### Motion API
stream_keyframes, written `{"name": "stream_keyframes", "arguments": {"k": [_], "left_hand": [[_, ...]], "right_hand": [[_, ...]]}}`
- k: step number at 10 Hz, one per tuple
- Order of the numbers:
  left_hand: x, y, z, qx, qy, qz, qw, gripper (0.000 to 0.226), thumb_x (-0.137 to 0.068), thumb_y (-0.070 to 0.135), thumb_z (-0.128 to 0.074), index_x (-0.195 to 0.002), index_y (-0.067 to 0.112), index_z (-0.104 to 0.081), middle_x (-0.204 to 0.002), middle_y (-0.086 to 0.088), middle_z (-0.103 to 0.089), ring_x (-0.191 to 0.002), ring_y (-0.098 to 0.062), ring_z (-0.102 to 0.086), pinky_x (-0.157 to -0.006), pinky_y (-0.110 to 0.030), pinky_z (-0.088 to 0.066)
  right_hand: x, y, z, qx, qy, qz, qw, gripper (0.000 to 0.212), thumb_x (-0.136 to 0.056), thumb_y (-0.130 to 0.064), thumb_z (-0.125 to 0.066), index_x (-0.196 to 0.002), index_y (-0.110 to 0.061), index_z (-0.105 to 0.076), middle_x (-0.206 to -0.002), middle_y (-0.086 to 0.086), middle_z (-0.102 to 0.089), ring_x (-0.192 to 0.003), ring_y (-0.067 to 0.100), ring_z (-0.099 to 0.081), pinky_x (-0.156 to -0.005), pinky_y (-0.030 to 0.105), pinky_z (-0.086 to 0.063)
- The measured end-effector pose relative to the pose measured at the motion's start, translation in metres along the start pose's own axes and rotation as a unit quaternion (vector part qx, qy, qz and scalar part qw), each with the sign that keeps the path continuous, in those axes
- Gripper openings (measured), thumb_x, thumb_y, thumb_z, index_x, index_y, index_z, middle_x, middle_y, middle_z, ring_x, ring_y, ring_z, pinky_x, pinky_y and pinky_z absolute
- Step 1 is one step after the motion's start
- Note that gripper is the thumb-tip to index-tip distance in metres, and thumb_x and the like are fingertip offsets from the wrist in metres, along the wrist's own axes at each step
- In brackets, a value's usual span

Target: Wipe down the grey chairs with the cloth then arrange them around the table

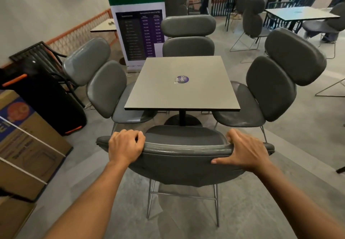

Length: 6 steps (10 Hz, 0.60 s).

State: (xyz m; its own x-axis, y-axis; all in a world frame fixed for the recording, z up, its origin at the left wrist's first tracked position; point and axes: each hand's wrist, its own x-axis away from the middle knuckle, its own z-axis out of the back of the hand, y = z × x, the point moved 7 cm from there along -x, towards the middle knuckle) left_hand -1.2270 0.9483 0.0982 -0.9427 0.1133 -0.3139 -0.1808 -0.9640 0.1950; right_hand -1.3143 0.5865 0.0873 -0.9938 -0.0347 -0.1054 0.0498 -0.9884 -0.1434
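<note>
At the lower centre of the frame, the left hand [125, 146] and right hand [244, 152] each gripped the top edge of the near grey padded chair [186, 162], fingers curled over its backrest. Three more grey padded chairs [188, 36] stood around the square grey counter [182, 85] at frame centre.

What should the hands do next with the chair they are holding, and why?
Probably push the near chair a little forward toward the table. The left hand and right hand both grip its backrest top, and its seat is not yet under the table edge, while the other three chairs already sit tucked at their sides.
</note>
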Motion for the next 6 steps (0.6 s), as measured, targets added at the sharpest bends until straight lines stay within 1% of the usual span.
{"name": "stream_keyframes", "arguments": {"k": [1,2,3,4,5,6], "left_hand": [[0.000,-0.008,-0.004,0.005,-0.028,-0.003,1.000,0.045,-0.097,0.048,-0.034,-0.062,0.026,-0.053,-0.063,0.011,-0.049,-0.063,-0.014,-0.049,-0.078,-0.038,-0.045],[0.001,-0.013,-0.007,0.037,-0.036,-0.029,0.998,0.046,-0.096,0.054,-0.033,-0.066,0.028,-0.056,-0.065,0.012,-0.054,-0.065,-0.007,-0.049,-0.079,-0.034,-0.040],[0.001,-0.015,-0.006,0.069,-0.043,-0.053,0.995,0.041,-0.098,0.054,-0.041,-0.075,0.030,-0.063,-0.073,0.016,-0.058,-0.070,-0.004,-0.051,-0.079,-0.030,-0.036],[-0.003,-0.022,-0.001,0.117,-0.053,-0.077,0.989,0.030,-0.100,0.050,-0.049,-0.089,0.031,-0.068,-0.088,0.018,-0.064,-0.082,-0.003,-0.054,-0.082,-0.029,-0.043],[-0.003,-0.046,0.015,0.162,-0.040,-0.073,0.983,0.020,-0.101,0.043,-0.054,-0.102,0.030,-0.070,-0.099,0.017,-0.065,-0.094,-0.003,-0.054,-0.085,-0.028,-0.049],[-0.010,-0.094,0.029,0.176,-0.018,-0.031,0.984,0.016,-0.101,0.042,-0.056,-0.107,0.033,-0.068,-0.103,0.020,-0.059,-0.100,-0.001,-0.052,-0.088,-0.028,-0.049]], "right_hand": [[0.001,-0.004,-0.003,-0.016,-0.065,-0.013,0.998,0.082,-0.055,-0.103,-0.048,-0.095,-0.032,-0.039,-0.090,-0.014,-0.049,-0.074,0.006,-0.050,-0.068,0.026,-0.049],[0.001,-0.020,-0.007,-0.017,-0.117,-0.013,0.993,0.077,-0.060,-0.099,-0.047,-0.112,-0.042,-0.037,-0.108,-0.017,-0.051,-0.090,0.004,-0.051,-0.083,0.025,-0.044],[-0.006,-0.060,-0.017,-0.029,-0.169,0.009,0.985,0.090,-0.060,-0.102,-0.030,-0.133,-0.050,-0.033,-0.126,-0.018,-0.048,-0.104,0.003,-0.051,-0.095,0.026,-0.044],[-0.028,-0.110,-0.026,-0.103,-0.212,0.017,0.972,0.087,-0.069,-0.095,-0.040,-0.143,-0.051,-0.033,-0.140,-0.017,-0.043,-0.115,0.006,-0.053,-0.101,0.031,-0.049],[-0.055,-0.161,-0.023,-0.173,-0.208,0.027,0.962,0.085,-0.074,-0.091,-0.047,-0.147,-0.051,-0.031,-0.149,-0.016,-0.038,-0.129,0.010,-0.048,-0.107,0.039,-0.048],[-0.086,-0.211,-0.012,-0.195,-0.169,0.054,0.965,0.081,-0.080,-0.085,-0.050,-0.150,-0.049,-0.029,-0.150,-0.014,-0.040,-0.132,0.008,-0.046,-0.109,0.038,-0.046]]}}
